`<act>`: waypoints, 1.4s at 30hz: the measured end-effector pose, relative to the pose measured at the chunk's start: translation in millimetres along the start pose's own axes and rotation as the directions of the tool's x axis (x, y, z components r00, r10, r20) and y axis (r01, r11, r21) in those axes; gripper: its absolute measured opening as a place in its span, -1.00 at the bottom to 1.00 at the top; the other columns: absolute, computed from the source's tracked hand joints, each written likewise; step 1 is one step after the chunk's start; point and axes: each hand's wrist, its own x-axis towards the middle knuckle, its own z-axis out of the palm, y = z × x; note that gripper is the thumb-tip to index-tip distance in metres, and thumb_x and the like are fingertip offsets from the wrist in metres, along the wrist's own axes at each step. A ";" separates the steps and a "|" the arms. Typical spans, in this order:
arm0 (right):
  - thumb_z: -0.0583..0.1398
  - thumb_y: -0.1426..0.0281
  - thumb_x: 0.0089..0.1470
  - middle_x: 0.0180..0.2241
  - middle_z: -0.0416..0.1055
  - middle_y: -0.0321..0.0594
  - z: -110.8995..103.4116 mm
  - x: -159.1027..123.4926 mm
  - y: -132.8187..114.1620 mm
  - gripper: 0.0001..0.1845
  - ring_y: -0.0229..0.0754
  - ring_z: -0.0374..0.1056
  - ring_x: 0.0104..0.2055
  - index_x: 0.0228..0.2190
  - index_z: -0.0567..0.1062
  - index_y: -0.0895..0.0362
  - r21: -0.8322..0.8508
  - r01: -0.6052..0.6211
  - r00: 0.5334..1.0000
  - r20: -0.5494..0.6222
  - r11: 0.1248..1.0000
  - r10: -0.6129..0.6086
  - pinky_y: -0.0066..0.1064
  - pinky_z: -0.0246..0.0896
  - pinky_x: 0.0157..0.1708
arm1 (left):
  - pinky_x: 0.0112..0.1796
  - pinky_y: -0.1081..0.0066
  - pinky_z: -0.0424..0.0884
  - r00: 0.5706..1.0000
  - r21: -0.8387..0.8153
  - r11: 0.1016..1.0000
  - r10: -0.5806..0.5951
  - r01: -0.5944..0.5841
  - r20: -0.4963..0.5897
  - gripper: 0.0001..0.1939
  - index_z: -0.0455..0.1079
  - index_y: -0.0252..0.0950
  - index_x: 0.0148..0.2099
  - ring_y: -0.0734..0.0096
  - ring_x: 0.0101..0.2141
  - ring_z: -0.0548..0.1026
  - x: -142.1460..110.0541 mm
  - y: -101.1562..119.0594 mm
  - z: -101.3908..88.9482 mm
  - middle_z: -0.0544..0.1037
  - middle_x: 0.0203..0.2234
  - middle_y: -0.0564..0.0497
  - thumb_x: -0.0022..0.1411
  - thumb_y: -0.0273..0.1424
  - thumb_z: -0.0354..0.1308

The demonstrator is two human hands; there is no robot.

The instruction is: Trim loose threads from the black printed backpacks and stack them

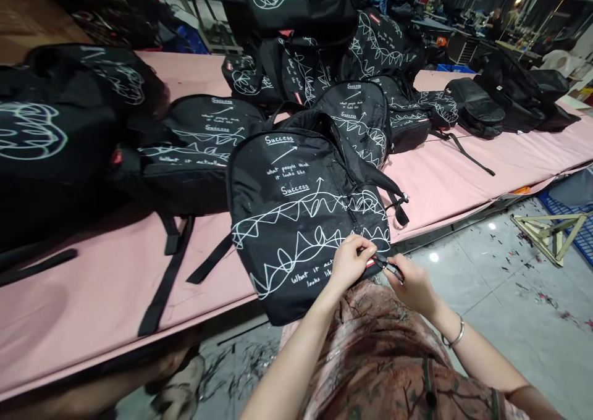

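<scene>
A black backpack [278, 235] with white lettering and scribbled lines lies across the table edge in front of me, its lower end over my lap. At its lower right corner, my left hand [353, 256] is closed in a pinch on the bag's edge beside a small red-and-white label [370, 262]. My right hand [410, 282] is closed around small dark thread snips [389, 267], whose tip is at the edge close to my left fingers. Exactly what lies between the blades is too small to make out.
More printed black backpacks crowd the pink-covered table [213, 253], with a dark heap [55, 160] at left and plain black bags [514, 96] at right. Straps [160, 290] trail over the cloth. On the tiled floor stand a triangular frame [551, 231] and a blue crate [574, 222].
</scene>
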 end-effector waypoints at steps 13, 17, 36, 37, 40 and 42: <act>0.19 0.15 -0.02 -0.74 -0.03 -0.54 -2.2 -9.7 12.7 -0.70 -0.44 -0.20 -0.73 -0.39 0.35 0.13 0.758 -0.491 0.866 0.372 0.428 0.335 -0.58 -0.32 -0.72 | -0.23 0.32 0.34 0.937 -0.043 0.996 -0.082 0.072 -0.340 -0.83 0.39 -0.28 -0.31 0.30 -0.26 0.41 -40.9 -22.2 -60.5 0.44 -0.32 -0.03 0.09 -0.30 0.06; 0.19 0.07 -0.05 -0.74 -0.06 -0.54 16.4 -25.4 -4.7 -0.58 -0.48 -0.25 -0.74 -0.38 0.40 0.21 0.761 -0.644 0.743 0.601 0.072 0.293 -0.57 -0.41 -0.75 | -0.05 0.15 0.23 0.961 0.195 0.978 -0.019 0.075 -0.276 -0.80 0.44 -0.22 -0.27 0.18 -0.06 0.32 -64.3 -22.5 -50.0 0.37 -0.09 -0.09 0.14 -0.31 0.01; 0.25 0.09 -0.15 -0.73 -0.10 -0.56 62.8 -13.1 -57.2 -0.61 -0.45 -0.22 -0.75 -0.44 0.29 0.12 0.749 -0.580 0.640 0.662 -0.320 0.390 -0.57 -0.32 -0.75 | -0.09 0.07 0.13 0.930 0.208 0.963 -0.092 0.174 -0.356 -0.79 0.34 -0.23 -0.55 0.10 -0.09 0.26 -69.5 -5.9 -17.3 0.44 -0.17 -0.06 0.11 -0.42 0.02; 0.26 0.10 -0.16 -0.73 -0.12 -0.57 63.9 -12.3 -57.9 -0.61 -0.45 -0.24 -0.75 -0.44 0.29 0.11 0.748 -0.576 0.635 0.664 -0.330 0.396 -0.57 -0.34 -0.75 | -0.09 0.08 0.13 0.928 0.205 0.963 -0.091 0.174 -0.360 -0.79 0.34 -0.23 -0.54 0.11 -0.09 0.27 -70.1 -6.4 -17.3 0.44 -0.18 -0.06 0.12 -0.43 0.01; 0.28 0.13 -0.18 -0.74 -0.15 -0.58 63.3 -13.9 -56.6 -0.62 -0.46 -0.29 -0.75 -0.48 0.27 0.11 0.763 -0.572 0.662 0.647 -0.301 0.380 -0.56 -0.37 -0.75 | -0.10 0.13 0.17 0.926 0.166 0.976 -0.067 0.138 -0.371 -0.79 0.32 -0.24 -0.52 0.16 -0.11 0.29 -73.7 -8.7 -20.8 0.44 -0.20 -0.06 0.14 -0.43 -0.02; 0.27 0.12 -0.15 -0.73 -0.11 -0.56 56.6 -16.0 -50.4 -0.63 -0.46 -0.26 -0.73 -0.48 0.28 0.12 0.803 -0.567 0.726 0.593 -0.184 0.350 -0.56 -0.35 -0.74 | -0.09 0.17 0.19 0.926 0.125 0.989 -0.020 0.073 -0.376 -0.79 0.31 -0.24 -0.51 0.19 -0.12 0.31 -78.8 -9.0 -24.8 0.45 -0.22 -0.06 0.16 -0.41 -0.03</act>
